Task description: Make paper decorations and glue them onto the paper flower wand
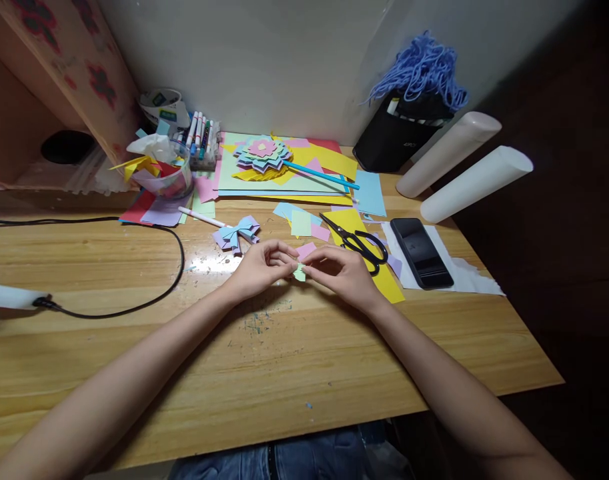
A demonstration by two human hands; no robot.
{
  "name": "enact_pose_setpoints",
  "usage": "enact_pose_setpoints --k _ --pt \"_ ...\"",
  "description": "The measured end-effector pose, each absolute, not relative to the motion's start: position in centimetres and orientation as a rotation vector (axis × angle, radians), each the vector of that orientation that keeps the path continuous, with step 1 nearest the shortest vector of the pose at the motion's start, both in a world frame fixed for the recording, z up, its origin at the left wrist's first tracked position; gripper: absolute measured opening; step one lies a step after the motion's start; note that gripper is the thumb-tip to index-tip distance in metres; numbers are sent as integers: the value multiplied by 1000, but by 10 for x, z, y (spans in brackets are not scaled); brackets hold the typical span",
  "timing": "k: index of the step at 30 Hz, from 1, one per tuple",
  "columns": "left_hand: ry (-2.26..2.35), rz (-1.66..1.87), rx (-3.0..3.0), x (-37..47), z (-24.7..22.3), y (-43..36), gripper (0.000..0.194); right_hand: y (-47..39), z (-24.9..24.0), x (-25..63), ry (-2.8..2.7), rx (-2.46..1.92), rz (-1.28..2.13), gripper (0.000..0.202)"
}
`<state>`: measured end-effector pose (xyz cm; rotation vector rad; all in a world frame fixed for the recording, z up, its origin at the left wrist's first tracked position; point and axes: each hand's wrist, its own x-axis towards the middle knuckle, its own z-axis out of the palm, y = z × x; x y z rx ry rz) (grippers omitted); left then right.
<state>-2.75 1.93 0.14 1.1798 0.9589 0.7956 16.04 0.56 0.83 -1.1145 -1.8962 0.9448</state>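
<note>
A small light green paper piece [299, 273] is pinched between the fingertips of both hands, above the wooden table. My left hand [264, 268] holds its left side and my right hand [343, 272] its right side. Just behind the fingers lies a pink paper scrap [305, 251]. Black scissors [357, 243] rest on a yellow sheet [391, 287] beside my right hand, their blades pointing to the back left. A blue and purple paper bow [238, 233] sits behind my left hand, near a white pen [200, 216].
A layered paper flower [263, 155] with a blue stick lies on stacked sheets at the back. A phone [421, 253] and two white rolls [477, 185] are on the right. A black cable [181, 267] curves on the left, below a tub of scraps [167, 181].
</note>
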Motion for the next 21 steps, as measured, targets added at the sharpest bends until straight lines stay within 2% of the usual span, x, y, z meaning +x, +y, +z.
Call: enact_pose_setpoints --k 3,5,13,21 --pt "946 803 1199 -27 -1 18 22 8 6 160 -1652 -1219 1313 20" --pt "928 813 1218 -27 -3 18 21 9 6 161 -1566 -1248 1430 22" --pt "877 821 1241 -26 -7 16 16 8 8 157 -1579 -1339 1436 25" --pt "912 834 1260 -26 -5 16 20 8 11 157 -1579 -1327 1444 26"
